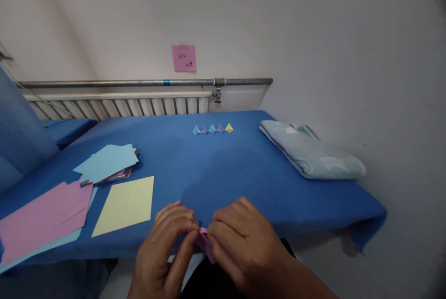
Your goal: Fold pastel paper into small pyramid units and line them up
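Observation:
Between my hands, at the front edge of the blue-covered table (167, 150), is a small folded piece of pink paper (206, 244). The thumb and fingers of my left hand (169, 245) pinch its upper left corner. My right hand (245, 241) is closed around its right side, and the knuckles hide much of the paper. Left of my hands lies a flat sheet of yellow paper (127, 206). Farther back, a row of several small folded paper pieces (212, 129) in blue, purple and yellow stands on the cloth.
Pink sheets (45, 220) and a stack of light blue paper (108, 162) lie on the left. A folded pale blanket (310, 152) rests at the right. Behind the table run a radiator (139, 106) and a pipe (121, 83); a pink note (184, 58) hangs on the wall.

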Demonstrator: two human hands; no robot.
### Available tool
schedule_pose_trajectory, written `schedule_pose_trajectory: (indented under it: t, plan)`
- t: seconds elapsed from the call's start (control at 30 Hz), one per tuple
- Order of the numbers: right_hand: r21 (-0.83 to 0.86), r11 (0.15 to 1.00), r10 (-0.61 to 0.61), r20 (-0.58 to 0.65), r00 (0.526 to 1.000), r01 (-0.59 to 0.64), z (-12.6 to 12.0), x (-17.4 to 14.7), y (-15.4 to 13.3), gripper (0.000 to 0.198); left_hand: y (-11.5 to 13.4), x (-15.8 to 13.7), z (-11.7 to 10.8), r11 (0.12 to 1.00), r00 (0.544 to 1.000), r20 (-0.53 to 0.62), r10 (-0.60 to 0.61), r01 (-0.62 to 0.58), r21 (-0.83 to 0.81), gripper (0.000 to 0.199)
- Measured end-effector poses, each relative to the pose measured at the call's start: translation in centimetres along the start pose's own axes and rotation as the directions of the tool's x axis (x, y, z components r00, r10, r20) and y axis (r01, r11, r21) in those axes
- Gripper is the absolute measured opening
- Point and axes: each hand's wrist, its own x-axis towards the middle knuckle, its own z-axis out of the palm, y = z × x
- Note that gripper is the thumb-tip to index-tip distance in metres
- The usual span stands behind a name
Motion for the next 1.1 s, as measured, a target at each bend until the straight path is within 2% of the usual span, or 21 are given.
schedule_pose_trajectory:
  t: [0.13, 0.27, 0.4, 0.47, 0.6, 0.7, 0.8, 0.9, 1.1]
  plan:
    - [-0.007, 0.999, 0.051, 0.006, 0.999, -0.051, -0.1, 0.0, -0.4, 0.026, 0.0, -0.6, 0.5, 0.998, 0.997, -0.048, -0.052, 0.053, 0.014, 0.018]
    - [0.018, 0.997, 0.071, 0.000, 0.997, -0.071, -0.1, -0.1, -0.4, 0.028, -0.2, -0.8, 0.6, 0.988, 0.987, -0.054, -0.149, 0.146, -0.056, 0.014]
    - [0.090, 0.990, 0.114, -0.034, 0.993, -0.110, -0.1, -0.1, -0.2, 0.021, -0.5, -0.6, 0.2, 0.940, 0.957, 0.043, -0.288, 0.291, -0.175, 0.020]
    - [0.123, 0.984, 0.136, -0.039, 0.990, -0.130, -0.1, -0.2, -0.2, 0.021, -0.6, -0.4, 0.1, 0.915, 0.942, 0.109, -0.317, 0.334, -0.228, 0.026]
    - [0.184, 0.972, 0.156, -0.048, 0.987, -0.145, -0.1, -0.3, -0.3, 0.022, -0.9, -0.3, 0.1, 0.845, 0.917, 0.198, -0.346, 0.396, -0.359, 0.015]
    - [0.252, 0.953, 0.188, -0.056, 0.981, -0.168, -0.1, -0.2, -0.3, 0.017, -1.0, -0.2, 0.2, 0.769, 0.874, 0.266, -0.407, 0.485, -0.416, 0.012]
    - [0.344, 0.915, 0.232, -0.016, 0.973, -0.212, -0.2, 0.0, -0.2, 0.012, -1.0, -0.1, 0.2, 0.731, 0.847, 0.343, -0.407, 0.527, -0.434, 0.012]
    - [0.408, 0.885, 0.237, 0.024, 0.971, -0.226, -0.2, -0.1, -0.1, 0.013, -1.0, -0.2, 0.1, 0.730, 0.858, 0.377, -0.349, 0.502, -0.463, 0.015]
    - [0.393, 0.886, 0.262, 0.012, 0.965, -0.246, -0.1, -0.2, 0.1, 0.013, -0.9, -0.3, 0.3, 0.721, 0.845, 0.424, -0.324, 0.511, -0.467, 0.022]
